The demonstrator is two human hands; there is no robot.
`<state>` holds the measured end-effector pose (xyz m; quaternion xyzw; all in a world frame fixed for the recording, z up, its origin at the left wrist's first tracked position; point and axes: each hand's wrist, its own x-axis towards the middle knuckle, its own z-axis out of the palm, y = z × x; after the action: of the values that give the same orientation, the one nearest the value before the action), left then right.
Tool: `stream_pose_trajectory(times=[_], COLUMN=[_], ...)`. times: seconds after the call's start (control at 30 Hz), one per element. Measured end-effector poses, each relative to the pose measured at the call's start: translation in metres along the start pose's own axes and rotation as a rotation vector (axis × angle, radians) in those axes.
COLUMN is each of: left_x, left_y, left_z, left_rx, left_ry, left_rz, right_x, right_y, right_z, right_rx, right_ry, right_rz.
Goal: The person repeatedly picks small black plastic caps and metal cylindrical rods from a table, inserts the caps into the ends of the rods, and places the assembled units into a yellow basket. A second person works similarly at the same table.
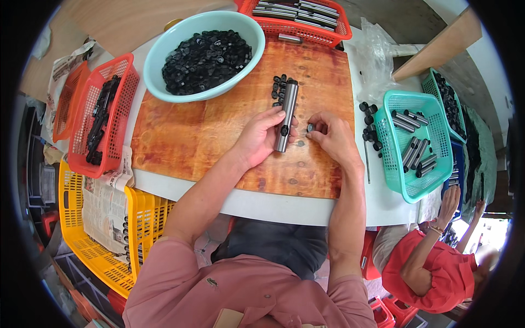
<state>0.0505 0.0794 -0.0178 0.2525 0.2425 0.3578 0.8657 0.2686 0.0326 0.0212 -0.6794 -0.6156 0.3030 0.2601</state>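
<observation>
At the centre of the frame, the left hand (261,138) grips a grey metal tube (286,116) above the wooden desk (186,131). Just right of it, the right hand (332,136) pinches a small black cap (310,128) between its fingertips. A pile of black caps (279,87) lies beside the tube's upper end.

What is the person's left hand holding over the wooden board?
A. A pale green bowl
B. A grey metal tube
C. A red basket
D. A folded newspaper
B: the left hand is wrapped around a grey metal tube standing over the wooden board, while the right hand pinches a small round part beside it.
</observation>
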Motion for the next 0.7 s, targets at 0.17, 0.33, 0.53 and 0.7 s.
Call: stream_pose_trajectory(times=[0.17, 0.33, 0.53, 0.7], left_x=[0.000, 0.001, 0.003, 0.002], left_y=[0.000, -0.001, -0.002, -0.002], left_z=[0.001, 0.001, -0.002, -0.001], left_rx=[0.002, 0.014, 0.001, 0.008], left_ry=[-0.007, 0.011, -0.003, 0.014], left_rz=[-0.002, -0.008, 0.016, 0.014], right_x=[0.001, 0.001, 0.001, 0.001], right_y=[0.010, 0.007, 0.004, 0.006], right_z=[0.001, 0.003, 0.010, 0.011], right_rx=[0.028, 0.002, -0.055, -0.013], right_ry=[0.006, 0.005, 0.051, 0.063], right_rz=[0.023, -0.015, -0.037, -0.036])
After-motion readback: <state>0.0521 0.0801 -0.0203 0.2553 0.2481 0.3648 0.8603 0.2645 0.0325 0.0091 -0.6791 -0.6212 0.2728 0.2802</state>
